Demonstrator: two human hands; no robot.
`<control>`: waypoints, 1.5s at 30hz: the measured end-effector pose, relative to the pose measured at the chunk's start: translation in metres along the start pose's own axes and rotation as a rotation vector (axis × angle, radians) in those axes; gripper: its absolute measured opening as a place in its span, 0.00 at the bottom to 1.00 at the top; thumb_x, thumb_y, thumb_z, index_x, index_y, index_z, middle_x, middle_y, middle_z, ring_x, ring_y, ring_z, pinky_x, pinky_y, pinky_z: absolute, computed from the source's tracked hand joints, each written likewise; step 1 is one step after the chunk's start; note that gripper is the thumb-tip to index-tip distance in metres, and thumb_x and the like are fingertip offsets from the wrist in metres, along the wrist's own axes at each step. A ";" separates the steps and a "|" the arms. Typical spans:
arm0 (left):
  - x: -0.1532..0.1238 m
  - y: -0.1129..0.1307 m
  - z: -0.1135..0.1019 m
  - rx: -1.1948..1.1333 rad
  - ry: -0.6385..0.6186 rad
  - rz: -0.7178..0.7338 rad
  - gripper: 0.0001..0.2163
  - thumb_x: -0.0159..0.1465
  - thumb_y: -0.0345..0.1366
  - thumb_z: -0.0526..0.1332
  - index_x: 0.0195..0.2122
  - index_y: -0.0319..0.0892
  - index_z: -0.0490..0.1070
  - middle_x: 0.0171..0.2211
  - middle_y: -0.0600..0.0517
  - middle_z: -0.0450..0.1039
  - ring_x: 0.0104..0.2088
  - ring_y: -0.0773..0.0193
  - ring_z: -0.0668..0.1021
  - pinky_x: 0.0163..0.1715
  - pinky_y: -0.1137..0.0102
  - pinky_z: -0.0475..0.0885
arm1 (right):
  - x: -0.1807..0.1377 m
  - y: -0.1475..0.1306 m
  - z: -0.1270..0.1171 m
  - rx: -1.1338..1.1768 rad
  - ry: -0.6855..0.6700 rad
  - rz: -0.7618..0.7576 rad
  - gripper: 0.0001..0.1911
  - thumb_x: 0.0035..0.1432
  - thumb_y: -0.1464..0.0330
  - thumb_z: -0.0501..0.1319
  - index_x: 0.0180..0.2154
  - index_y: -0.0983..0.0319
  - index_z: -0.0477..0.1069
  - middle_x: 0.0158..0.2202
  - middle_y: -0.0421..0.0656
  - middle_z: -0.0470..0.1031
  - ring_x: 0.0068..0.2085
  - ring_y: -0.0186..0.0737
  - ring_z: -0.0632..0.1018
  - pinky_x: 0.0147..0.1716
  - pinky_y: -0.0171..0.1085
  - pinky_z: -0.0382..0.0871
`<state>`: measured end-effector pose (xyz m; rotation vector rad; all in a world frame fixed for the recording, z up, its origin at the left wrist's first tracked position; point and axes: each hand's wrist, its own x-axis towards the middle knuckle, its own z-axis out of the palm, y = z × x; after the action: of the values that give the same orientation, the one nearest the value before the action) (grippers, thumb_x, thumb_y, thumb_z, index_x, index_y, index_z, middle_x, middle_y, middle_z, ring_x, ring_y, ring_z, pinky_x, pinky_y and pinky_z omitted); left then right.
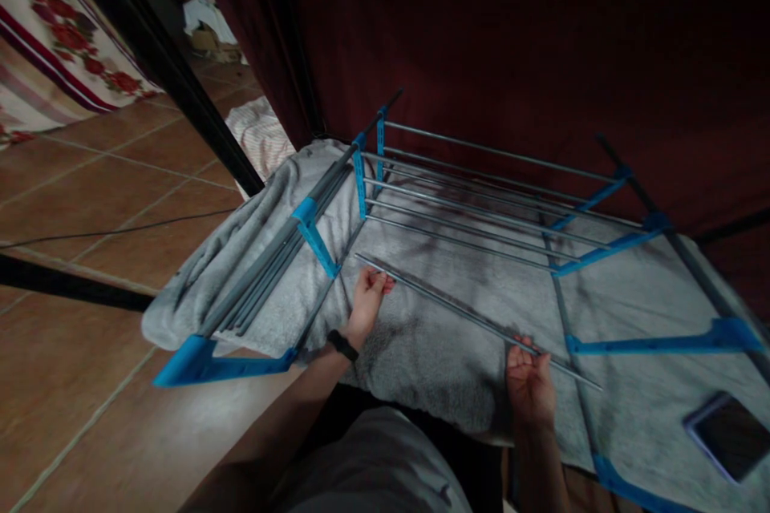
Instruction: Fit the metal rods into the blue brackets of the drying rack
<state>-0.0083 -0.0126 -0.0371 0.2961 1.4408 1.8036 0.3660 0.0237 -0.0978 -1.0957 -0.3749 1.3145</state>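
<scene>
We see a dark red curtain (pixel 481 40) filling the back, and a tiled floor (pixel 114 200) on the left. In front of the curtain we find a grey blanket (pixel 439 353) spread over a surface. On it stands a rack (pixel 460 242) with grey posts and blue brackets (pixel 316 244); at its back, several crossbars join the left side to the right, while the nearer brackets have no bars between them. Beside the left post we see a bundle of loose rods (pixel 265 279) lying roughly parallel to it. One single rod (pixel 457 310) is held slantwise above the blanket, between the two sides of the rack. We see the left hand (pixel 368 300) pinching it near its left end, thumb against fingers, and the right hand (pixel 530 385), palm up, with fingers curled about it short of the right end. Near the right edge we notice a phone (pixel 729 434); smallest is the dark wristband (pixel 342 345) on the left wrist.
</scene>
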 end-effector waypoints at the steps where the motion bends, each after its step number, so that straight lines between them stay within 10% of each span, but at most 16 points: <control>1: -0.003 -0.002 0.002 0.012 -0.011 0.000 0.09 0.67 0.36 0.76 0.38 0.47 0.76 0.32 0.52 0.79 0.35 0.57 0.81 0.44 0.64 0.75 | 0.001 0.001 -0.001 0.000 0.002 0.002 0.17 0.66 0.53 0.74 0.45 0.58 0.80 0.52 0.47 0.85 0.63 0.44 0.82 0.69 0.47 0.77; 9: -0.030 -0.006 0.003 0.256 -0.193 0.164 0.10 0.60 0.28 0.77 0.30 0.50 0.81 0.33 0.48 0.77 0.47 0.46 0.80 0.57 0.61 0.72 | 0.001 0.000 -0.002 -0.009 0.004 0.038 0.14 0.67 0.54 0.74 0.44 0.57 0.81 0.49 0.43 0.85 0.59 0.37 0.84 0.67 0.41 0.78; 17: -0.028 0.003 0.006 0.576 -0.507 0.432 0.16 0.64 0.25 0.66 0.48 0.52 0.85 0.54 0.41 0.82 0.71 0.38 0.72 0.80 0.43 0.45 | 0.001 -0.002 0.000 -0.033 0.011 0.026 0.15 0.66 0.54 0.76 0.42 0.56 0.81 0.47 0.42 0.86 0.59 0.40 0.85 0.67 0.45 0.79; 24: -0.009 -0.004 0.001 0.833 -0.597 0.585 0.12 0.69 0.26 0.62 0.42 0.51 0.82 0.44 0.43 0.82 0.54 0.45 0.80 0.72 0.48 0.63 | 0.000 0.000 0.001 -0.054 0.003 0.013 0.17 0.64 0.52 0.76 0.42 0.56 0.79 0.49 0.43 0.85 0.61 0.41 0.84 0.70 0.47 0.76; 32: -0.010 -0.012 -0.005 1.676 -0.635 0.958 0.15 0.76 0.25 0.58 0.57 0.45 0.79 0.57 0.44 0.81 0.56 0.53 0.80 0.59 0.58 0.73 | -0.001 0.004 0.004 -0.095 -0.008 -0.008 0.17 0.65 0.52 0.75 0.43 0.57 0.78 0.47 0.42 0.84 0.58 0.43 0.85 0.70 0.51 0.76; 45: -0.010 -0.014 -0.004 1.719 -0.617 1.006 0.14 0.77 0.26 0.59 0.57 0.44 0.79 0.57 0.44 0.81 0.56 0.53 0.80 0.58 0.59 0.74 | -0.001 0.004 0.004 -0.094 -0.023 -0.017 0.16 0.65 0.54 0.75 0.43 0.57 0.78 0.47 0.42 0.84 0.55 0.41 0.85 0.70 0.50 0.77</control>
<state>0.0022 -0.0225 -0.0486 2.4403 2.0677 0.2856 0.3602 0.0239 -0.0989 -1.1534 -0.4662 1.3061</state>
